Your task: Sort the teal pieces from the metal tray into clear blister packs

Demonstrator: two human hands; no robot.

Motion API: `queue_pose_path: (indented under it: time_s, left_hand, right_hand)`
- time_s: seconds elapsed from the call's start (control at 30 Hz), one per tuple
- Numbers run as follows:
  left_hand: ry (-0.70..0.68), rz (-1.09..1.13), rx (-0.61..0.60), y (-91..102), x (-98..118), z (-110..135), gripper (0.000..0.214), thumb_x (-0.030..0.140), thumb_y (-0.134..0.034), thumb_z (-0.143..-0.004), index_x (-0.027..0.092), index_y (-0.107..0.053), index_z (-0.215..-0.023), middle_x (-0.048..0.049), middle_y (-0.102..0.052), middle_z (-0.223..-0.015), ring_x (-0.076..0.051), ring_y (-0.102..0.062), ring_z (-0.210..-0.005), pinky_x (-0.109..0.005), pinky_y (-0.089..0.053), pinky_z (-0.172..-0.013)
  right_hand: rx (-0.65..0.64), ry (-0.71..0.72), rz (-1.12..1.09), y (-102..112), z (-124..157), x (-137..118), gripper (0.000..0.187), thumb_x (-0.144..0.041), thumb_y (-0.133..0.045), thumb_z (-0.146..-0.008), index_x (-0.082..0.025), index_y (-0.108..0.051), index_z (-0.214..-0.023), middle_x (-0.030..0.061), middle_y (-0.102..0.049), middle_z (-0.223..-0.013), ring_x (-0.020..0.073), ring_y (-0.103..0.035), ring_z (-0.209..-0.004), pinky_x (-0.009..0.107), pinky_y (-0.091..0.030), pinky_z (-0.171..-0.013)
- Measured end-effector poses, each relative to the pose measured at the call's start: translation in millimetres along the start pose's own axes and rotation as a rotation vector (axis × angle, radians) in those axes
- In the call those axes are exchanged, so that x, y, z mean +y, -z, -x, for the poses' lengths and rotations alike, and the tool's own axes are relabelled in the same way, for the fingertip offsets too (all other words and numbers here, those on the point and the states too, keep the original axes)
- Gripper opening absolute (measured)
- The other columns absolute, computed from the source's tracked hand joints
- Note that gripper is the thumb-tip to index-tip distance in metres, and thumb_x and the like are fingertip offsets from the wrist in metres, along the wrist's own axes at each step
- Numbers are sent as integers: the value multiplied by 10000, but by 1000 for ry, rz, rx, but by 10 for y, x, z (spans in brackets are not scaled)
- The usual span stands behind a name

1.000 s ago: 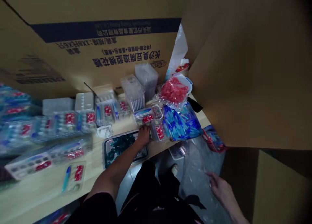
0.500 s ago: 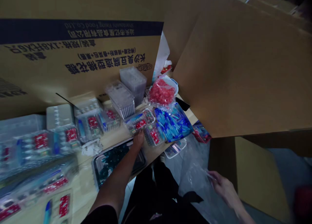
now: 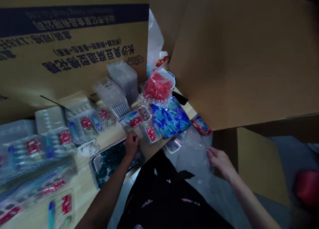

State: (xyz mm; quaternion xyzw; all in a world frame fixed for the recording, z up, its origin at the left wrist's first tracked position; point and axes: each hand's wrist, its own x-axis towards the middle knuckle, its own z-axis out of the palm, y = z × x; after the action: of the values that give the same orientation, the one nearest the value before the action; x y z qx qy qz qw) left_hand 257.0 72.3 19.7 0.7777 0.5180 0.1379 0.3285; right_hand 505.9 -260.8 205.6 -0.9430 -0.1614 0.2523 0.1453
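My left hand (image 3: 131, 146) hangs with curled fingers over the top edge of a metal tray (image 3: 94, 166) heaped with dark teal pieces (image 3: 112, 162). Its fingertips are close to a transparent blister pack with a red label (image 3: 131, 122). Whether they hold anything small is hidden. Off to the right, beyond the table edge, my right hand (image 3: 220, 162) has its fingers on a transparent plastic bag (image 3: 193, 152) hanging below the table.
Several blister packs (image 3: 64, 137) cover the light wooden table (image 3: 82, 189). Behind them stand transparent stacked trays (image 3: 122, 77), a bag of blue pieces (image 3: 169, 117) and a bag of red pieces (image 3: 157, 86). Large cardboard box flaps (image 3: 74, 46) wall the back and right.
The view has swung, shifting the table contents left and upward. My right hand has risen along the plastic bag. My left hand stays at the tray's edge.
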Motion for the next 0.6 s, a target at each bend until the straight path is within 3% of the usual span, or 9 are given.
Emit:
queue_pose_path:
  time_s: [0.07,0.13,0.23,0.3,0.37,0.43,0.5,0.6]
  left_hand:
    - [57,41,54,178,87,94,130,260,-507,-778,184,-586,-847,-30,-654,-796,-197,-637,-741,-330,-517,-731]
    - [98,81,90,372,310,152,167,302,-510,-779,174,-586,-855,-18,-636,-738,-197,-626,-678,-326,-513,-668]
    - [52,198,59,606,977,247,243,368,-568,-793,171,-598,-931,-14,-656,-799,-178,-636,-714,-289,-514,-664]
    - [-90,434,-103,652,1577,377,233,354,-614,-815,176,-600,-965,-19,-671,-874,-160,-644,-760,-264,-519,-691]
    - [-311,497,-366,550,2154,566,171,289,-553,-882,182,-598,-1008,-27,-667,-897,-147,-645,-777,-248,-521,-695]
    - [-607,294,-660,294,2574,758,176,181,-519,-893,181,-619,-1038,-54,-675,-979,-155,-660,-863,-265,-531,-779]
    - [-845,-149,-867,-42,2780,897,277,72,-467,-880,159,-637,-1082,-116,-663,-1105,-188,-674,-930,-299,-537,-824]
    - [-940,-360,-951,-448,2823,1006,299,2,-545,-789,33,-671,-1059,-235,-683,-1028,-306,-697,-910,-376,-555,-794]
  right_hand:
    - [-37,-44,-32,-2,-36,-155,503,-269,-434,-838,-110,-638,-1270,-25,-571,-506,137,-547,-445,219,-417,-487]
    - [-54,-75,-80,-16,-77,-320,578,-176,-453,-800,-89,-550,-1363,-48,-549,-482,121,-518,-401,210,-419,-492]
    - [-72,-112,-125,-61,-197,-493,506,-152,-474,-795,-75,-617,-1274,-55,-500,-425,120,-518,-398,199,-414,-484]
    - [-67,-115,-153,-93,-292,-530,427,-196,-530,-794,-104,-670,-1186,-44,-524,-438,119,-523,-415,193,-397,-461]
    - [-64,-106,-184,-98,-353,-523,380,-224,-564,-784,-127,-696,-1126,-33,-557,-462,118,-528,-425,187,-382,-440]
    - [-66,-95,-212,-55,-362,-485,375,-200,-548,-778,-128,-702,-1112,-32,-566,-463,115,-527,-413,184,-375,-426]
    - [-58,-115,-222,30,-334,-407,420,-137,-510,-763,-107,-697,-1138,-34,-563,-459,112,-525,-394,183,-377,-419]
    - [-57,-212,-211,182,-257,-189,508,-77,-453,-768,-69,-657,-1234,-34,-561,-450,116,-545,-382,186,-403,-433]
